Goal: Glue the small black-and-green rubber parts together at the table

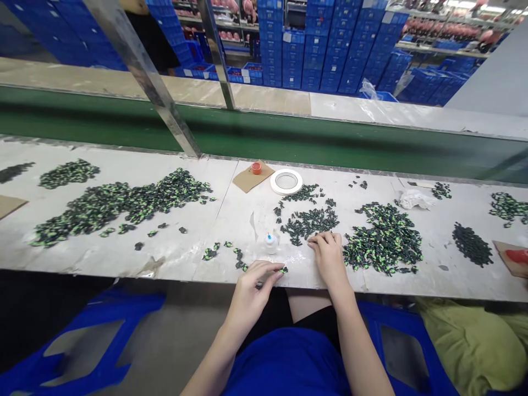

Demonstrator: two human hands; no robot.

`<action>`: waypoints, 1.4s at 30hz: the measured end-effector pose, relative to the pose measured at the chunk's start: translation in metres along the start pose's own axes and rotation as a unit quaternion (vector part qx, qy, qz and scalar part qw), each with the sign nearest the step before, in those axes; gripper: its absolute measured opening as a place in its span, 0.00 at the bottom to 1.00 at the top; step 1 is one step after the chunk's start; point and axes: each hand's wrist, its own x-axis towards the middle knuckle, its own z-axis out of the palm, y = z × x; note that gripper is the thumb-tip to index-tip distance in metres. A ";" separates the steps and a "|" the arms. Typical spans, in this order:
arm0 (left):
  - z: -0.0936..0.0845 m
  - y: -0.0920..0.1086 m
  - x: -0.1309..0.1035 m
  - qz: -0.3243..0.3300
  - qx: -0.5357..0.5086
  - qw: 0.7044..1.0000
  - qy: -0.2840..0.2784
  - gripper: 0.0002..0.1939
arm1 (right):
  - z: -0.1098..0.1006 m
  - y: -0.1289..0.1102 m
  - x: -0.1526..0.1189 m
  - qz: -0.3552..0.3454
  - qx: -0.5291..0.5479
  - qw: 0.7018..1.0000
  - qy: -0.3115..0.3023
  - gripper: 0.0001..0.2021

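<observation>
Here the left hand (pixel 254 283), lower centre of the frame, pinches one green-and-black piece (pixel 284 270), partly hidden by fingertips; whether the right hand (pixel 330 256) grips anything beside the loose black parts (pixel 311 223), I can't tell. A red item (pixel 517 256) is cut off at right. Mid-frame on the table (pixel 181 261): one bottle (pixel 270 243), one white roll (pixel 274 182), one red cup (pixel 256 168). Heaped pieces (pixel 385 239), centre right, defy counting.

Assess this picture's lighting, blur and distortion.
Head view: lighting on the bench is fairly even, with bright lamps at top right; head view: the posts slant, probably wide-angle distortion; head view: the lower-left stool looks smeared, the left hand and right hand reasonably sharp, the pinched piece too small for detail.
</observation>
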 end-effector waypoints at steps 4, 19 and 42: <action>0.005 -0.001 0.002 0.021 0.006 1.000 0.008 0.07 | -0.010 -0.006 -0.004 0.029 0.081 0.996 0.024 0.10; 0.019 0.003 0.010 0.077 0.034 0.996 0.018 0.08 | -0.028 -0.051 -0.030 0.146 0.386 0.911 -0.025 0.06; 0.021 0.012 0.013 -0.017 -0.068 0.997 -0.041 0.07 | -0.038 -0.054 -0.038 0.127 0.336 0.932 -0.041 0.07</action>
